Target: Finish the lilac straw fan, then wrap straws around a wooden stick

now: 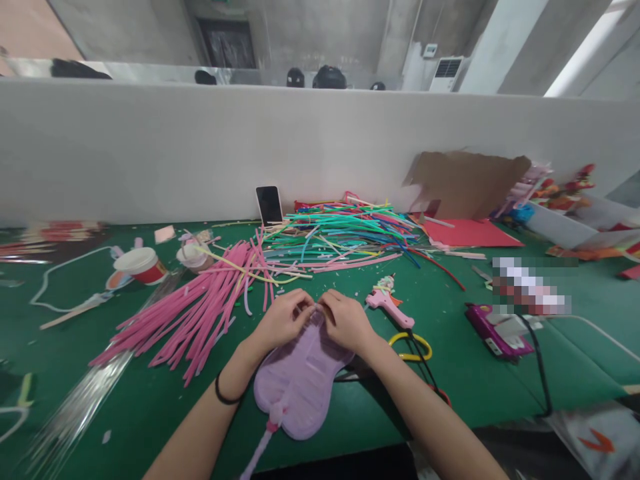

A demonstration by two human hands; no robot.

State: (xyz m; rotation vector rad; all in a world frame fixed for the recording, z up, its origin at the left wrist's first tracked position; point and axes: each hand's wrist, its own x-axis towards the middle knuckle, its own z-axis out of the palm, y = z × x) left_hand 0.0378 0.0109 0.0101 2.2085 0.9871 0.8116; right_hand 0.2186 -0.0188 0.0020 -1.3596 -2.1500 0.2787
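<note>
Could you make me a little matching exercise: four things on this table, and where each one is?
Things:
1. lobed lilac soft-looking piece
2. rectangular black-screened phone
3. pink gun-shaped plastic-looking tool
4. round red-and-white cup

Places:
A. upright in front of the long white partition
B. on the green table, left of the phone
C. between the right hand and the purple box-shaped power strip
D. pinched at its far end by the right hand and the left hand

Pairs: 1-D, 2-A, 3-C, 4-B

Readable text: none | paper cup [145, 265]: markings illegible | purple box [481, 328]: markings too small
</note>
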